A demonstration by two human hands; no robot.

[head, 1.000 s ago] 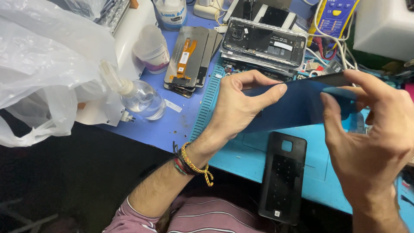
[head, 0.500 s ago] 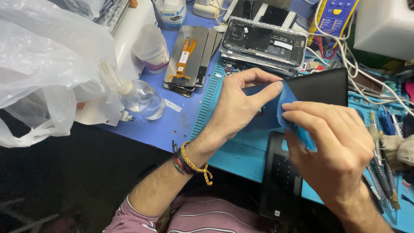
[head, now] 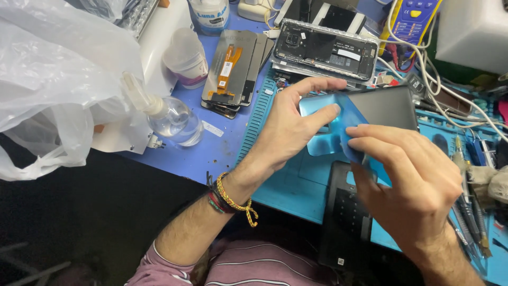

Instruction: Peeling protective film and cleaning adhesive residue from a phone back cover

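My left hand [head: 288,130] holds a dark phone screen panel [head: 389,108] by its left end, thumb on top and fingers along the far edge. A blue protective film [head: 328,119] is half peeled off the panel. My right hand [head: 410,185] pinches the loose corner of that film, pulled toward me and over the near edge. Under my right hand lies a black phone back cover [head: 346,217] on the teal work mat [head: 296,180].
An opened phone frame [head: 325,50] and a stack of display panels with orange flex cable [head: 235,66] lie at the back. A clear squeeze bottle [head: 172,119] and a white plastic bag [head: 58,85] sit left. Tweezers and tools [head: 471,222] lie at the right edge, cables behind.
My right hand moved from the panel's right end to its near edge, took the film's corner and has peeled the blue film back further across the panel.
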